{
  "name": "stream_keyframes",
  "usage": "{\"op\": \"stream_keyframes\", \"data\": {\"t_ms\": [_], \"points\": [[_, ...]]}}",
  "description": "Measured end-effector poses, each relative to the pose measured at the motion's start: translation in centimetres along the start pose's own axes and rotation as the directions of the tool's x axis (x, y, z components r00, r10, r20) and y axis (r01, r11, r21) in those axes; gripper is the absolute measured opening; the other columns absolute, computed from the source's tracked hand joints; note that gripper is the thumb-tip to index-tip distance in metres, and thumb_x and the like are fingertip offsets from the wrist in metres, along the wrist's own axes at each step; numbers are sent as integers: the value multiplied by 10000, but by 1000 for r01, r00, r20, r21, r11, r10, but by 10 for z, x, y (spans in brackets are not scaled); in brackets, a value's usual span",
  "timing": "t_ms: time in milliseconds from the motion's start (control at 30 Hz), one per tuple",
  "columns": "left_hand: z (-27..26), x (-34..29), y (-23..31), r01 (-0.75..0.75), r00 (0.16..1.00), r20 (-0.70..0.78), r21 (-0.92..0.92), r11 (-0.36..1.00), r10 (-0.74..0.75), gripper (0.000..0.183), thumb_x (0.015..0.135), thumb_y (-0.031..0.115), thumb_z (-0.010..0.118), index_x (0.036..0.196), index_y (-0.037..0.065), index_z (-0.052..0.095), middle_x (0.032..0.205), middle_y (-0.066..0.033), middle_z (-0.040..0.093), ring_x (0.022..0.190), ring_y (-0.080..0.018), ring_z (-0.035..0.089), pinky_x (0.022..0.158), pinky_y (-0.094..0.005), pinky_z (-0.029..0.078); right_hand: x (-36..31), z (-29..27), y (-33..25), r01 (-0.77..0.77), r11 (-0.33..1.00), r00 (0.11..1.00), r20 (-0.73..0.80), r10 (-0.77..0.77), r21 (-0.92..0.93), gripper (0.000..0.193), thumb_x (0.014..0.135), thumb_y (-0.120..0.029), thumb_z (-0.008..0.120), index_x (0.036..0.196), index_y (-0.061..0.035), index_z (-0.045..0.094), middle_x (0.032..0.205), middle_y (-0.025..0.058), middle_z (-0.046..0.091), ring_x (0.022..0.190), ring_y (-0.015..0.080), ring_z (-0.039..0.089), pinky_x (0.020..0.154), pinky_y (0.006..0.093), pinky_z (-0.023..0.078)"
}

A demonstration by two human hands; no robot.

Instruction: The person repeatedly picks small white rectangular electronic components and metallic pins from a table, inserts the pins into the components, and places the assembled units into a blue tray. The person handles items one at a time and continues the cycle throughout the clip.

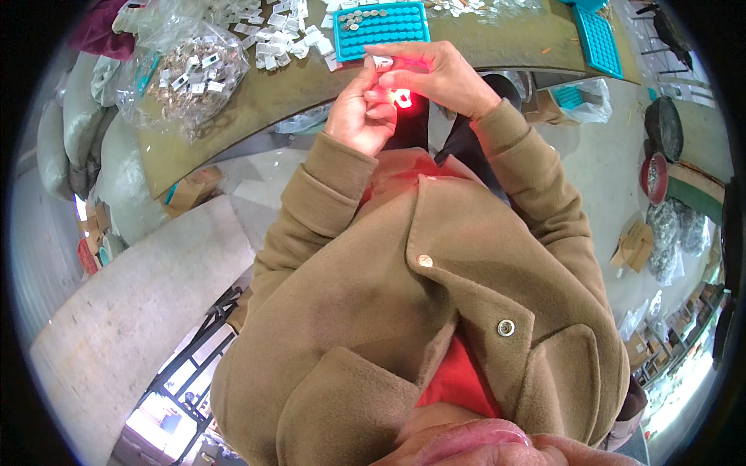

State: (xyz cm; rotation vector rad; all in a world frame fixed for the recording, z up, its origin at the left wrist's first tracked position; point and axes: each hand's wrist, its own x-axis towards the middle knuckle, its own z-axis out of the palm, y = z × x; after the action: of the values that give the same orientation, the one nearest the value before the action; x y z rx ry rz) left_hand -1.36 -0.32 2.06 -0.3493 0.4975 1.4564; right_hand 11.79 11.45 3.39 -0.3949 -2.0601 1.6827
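We are pinching a small white plastic piece (381,62) between the fingertips of both hands. Our left hand (361,111) is grasping it from its side, the thumb pressing up against it and the other fingers curling inward. Our right hand (441,80) is also gripping it, the index finger reaching over the top and the thumb lying just below. A bright red light (401,99) is glowing between our two hands, under the right thumb; its glare is hiding what it is coming from.

Just beyond our fingertips, a blue tray with round pockets (400,35) is resting on the olive-green table (497,43), and flat metal discs (357,17) are sitting at its far left. Beyond our left hand, left of the tray, many loose white plastic pieces (284,35) are lying in a spread. Farther left of that hand, a clear plastic bag (233,62) is holding similar white pieces among tan bits too small to tell. Well to the right of our right hand, a second blue tray (598,46) is lying near the table's end.
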Motion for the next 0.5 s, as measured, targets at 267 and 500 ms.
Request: {"op": "stream_keyframes", "data": {"t_ms": [267, 500], "points": [[4, 0, -5, 21, 999, -31, 239, 971, -14, 235, 981, 333, 540, 963, 104, 589, 830, -18, 637, 626, -63, 576, 445, -190, 393, -15, -1, 16, 324, 798, 868, -175, -464, -509, 249, 774, -104, 711, 1022, -87, 694, 915, 95, 679, 843, 293, 634, 744, 368, 523], [-1, 4, -25, 0, 998, -46, 597, 802, 35, 176, 946, 235, 604, 1009, 81, 660, 847, 36, 658, 667, -19, 565, 482, -163, 388, -53, -8, 24, 223, 764, 913, -144, -381, -605, 375, 770, -150, 728, 1134, -94, 659, 1087, 110, 664, 1038, 290, 612, 907, 398, 476]]}}
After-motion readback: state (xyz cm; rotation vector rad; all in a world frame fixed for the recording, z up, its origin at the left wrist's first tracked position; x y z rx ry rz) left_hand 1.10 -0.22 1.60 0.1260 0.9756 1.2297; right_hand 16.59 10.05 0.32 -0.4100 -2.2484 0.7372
